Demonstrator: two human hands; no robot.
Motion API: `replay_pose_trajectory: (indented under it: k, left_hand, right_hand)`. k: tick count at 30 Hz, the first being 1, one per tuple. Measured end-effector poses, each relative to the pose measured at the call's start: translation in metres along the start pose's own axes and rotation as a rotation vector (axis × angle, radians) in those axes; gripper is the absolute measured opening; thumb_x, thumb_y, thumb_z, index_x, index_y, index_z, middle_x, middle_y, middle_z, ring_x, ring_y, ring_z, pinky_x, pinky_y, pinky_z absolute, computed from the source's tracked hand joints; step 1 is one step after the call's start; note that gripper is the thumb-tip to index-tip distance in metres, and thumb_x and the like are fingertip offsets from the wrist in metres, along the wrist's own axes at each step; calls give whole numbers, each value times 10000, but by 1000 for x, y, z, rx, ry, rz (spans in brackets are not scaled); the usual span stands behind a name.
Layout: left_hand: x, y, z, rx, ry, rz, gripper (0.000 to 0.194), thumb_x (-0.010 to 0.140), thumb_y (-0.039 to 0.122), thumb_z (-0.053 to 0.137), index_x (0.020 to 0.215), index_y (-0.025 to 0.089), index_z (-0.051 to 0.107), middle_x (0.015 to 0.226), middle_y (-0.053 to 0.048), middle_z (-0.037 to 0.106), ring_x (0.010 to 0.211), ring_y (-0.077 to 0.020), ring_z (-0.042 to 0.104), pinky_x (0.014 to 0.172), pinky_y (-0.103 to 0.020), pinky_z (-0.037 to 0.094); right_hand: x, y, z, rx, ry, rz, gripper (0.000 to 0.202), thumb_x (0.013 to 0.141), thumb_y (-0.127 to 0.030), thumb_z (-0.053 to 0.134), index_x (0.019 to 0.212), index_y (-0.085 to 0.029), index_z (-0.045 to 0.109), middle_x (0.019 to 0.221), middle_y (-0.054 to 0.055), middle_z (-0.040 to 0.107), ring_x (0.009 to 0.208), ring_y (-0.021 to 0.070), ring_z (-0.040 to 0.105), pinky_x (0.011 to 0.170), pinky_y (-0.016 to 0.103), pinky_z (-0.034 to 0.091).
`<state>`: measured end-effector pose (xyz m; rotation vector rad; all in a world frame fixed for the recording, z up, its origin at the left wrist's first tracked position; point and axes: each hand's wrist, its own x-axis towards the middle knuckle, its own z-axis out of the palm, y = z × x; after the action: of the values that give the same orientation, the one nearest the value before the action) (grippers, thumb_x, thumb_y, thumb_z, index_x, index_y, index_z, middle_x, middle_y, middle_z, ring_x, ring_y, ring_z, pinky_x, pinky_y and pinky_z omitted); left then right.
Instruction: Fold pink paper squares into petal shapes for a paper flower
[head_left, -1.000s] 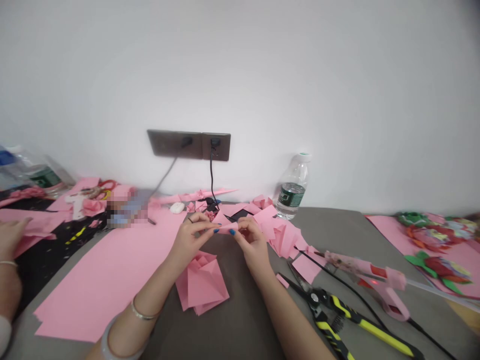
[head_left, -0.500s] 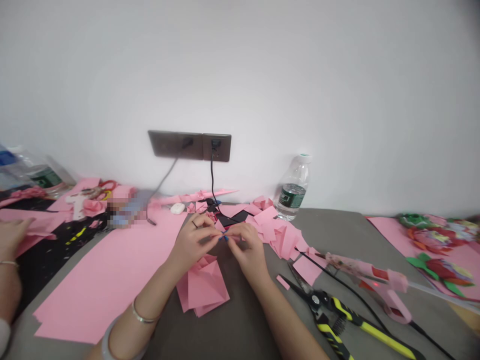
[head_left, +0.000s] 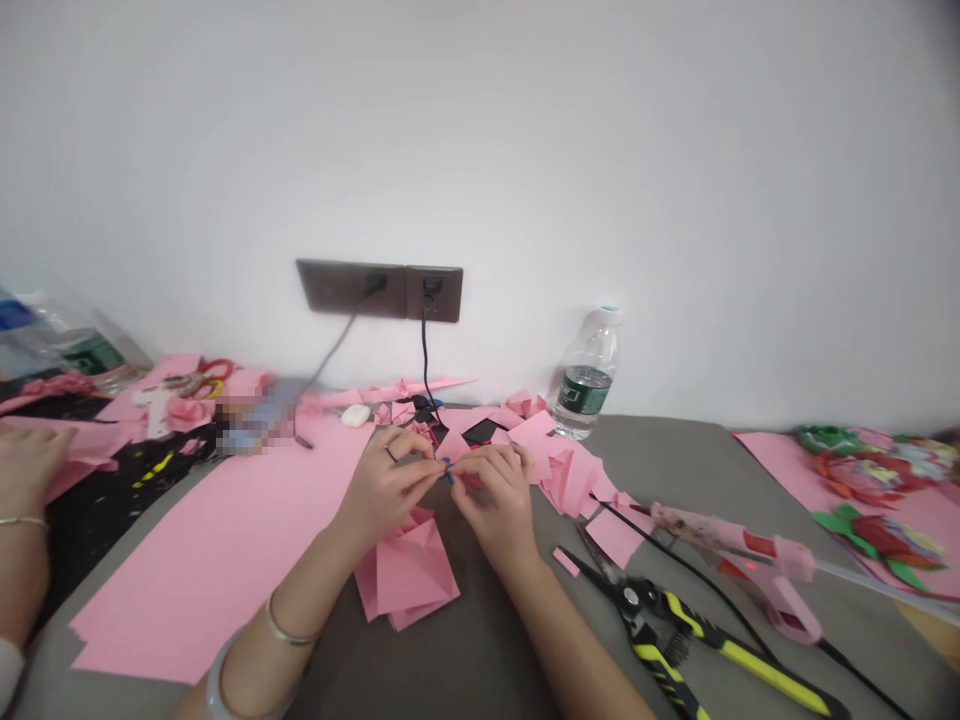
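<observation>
Matte grey worktop [head_left: 667,450] | near its right edge, pink plastic glue gun [head_left: 787,560], apparently on: brushing it could burn me | my left hand [head_left: 386,490] and right hand [head_left: 496,505], fingertips together mid-worktop | angular, folded pink paper stack [head_left: 414,578] nearer the front edge | small pink paper piece [head_left: 473,482], pinched, mostly hidden: overpressing could crease it

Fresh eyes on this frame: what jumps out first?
Probably the left hand and right hand, blue-nailed fingertips meeting mid-picture, just beyond some folded pink paper on the grey table. Next, the black-and-yellow shears, lying open at lower right, and the pink glue gun beside them, a red light glowing on it.
</observation>
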<state>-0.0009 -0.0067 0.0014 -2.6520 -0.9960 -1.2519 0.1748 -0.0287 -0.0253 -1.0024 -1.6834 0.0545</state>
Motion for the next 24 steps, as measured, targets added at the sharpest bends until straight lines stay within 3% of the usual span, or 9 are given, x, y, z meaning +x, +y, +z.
replay_pose_trajectory:
  k: [8,14,19,24]
  left_hand:
    - [0,-10,-9,22,51,29,170,895,150,600,910,266,724,851,-27,669,802,-174,558,751,-357,418]
    - [0,-19,-18,-38,204,-46,192,884,106,594,936,249,711,859,-30,606,828,-173,554,755,-344,450]
    - [0,-14,-11,-87,146,16,182,872,114,624,937,254,719,842,-21,605,777,-157,543,729,-329,443]
    - [1,-6,-4,-96,82,44,177,881,121,612,959,246,710,870,-30,606,815,-163,551,743,-327,446]
  right_hand:
    - [1,9,-4,-77,93,45,182,759,-78,612,741,-259,603,767,-25,700,777,205,602,883,419,277]
    - [2,26,-15,7,253,230,135,789,-105,550,791,-238,572,786,15,645,790,227,577,796,391,351]
    - [0,14,-8,133,132,120,154,837,-140,576,948,-244,604,931,62,643,918,251,575,812,397,401]
    - [-2,10,-3,82,66,78,141,860,-123,583,831,-248,640,877,30,668,853,223,593,794,393,382]
